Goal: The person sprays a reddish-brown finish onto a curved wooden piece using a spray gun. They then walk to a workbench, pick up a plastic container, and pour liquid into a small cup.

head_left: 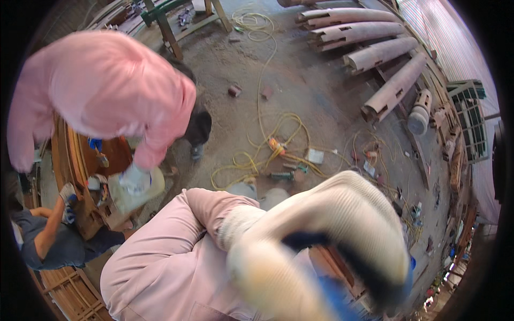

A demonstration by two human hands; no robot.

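My left hand (342, 208), in a cream knit glove with a blue coated palm, looms close in the lower middle and right. Its fingers bend downward, apart from the thumb (267, 278). Motion smears the thumb and fingertips, and no held thing shows between them. Through that gap I see a strip of brown wood (334, 262); whether the hand touches it cannot be made out. A pale pink sleeve (209, 206) leads into the glove's cuff. My right hand does not show.
Left, a co-worker in pink (118, 85) reaches toward a translucent tub (150, 190); another in dark grey (59, 238) has a gloved hand by curved wood (63, 155). Yellow cords (294, 120) tangle across the floor. Several slotted half-round pieces (399, 85) lie right, near a cylinder (418, 120).
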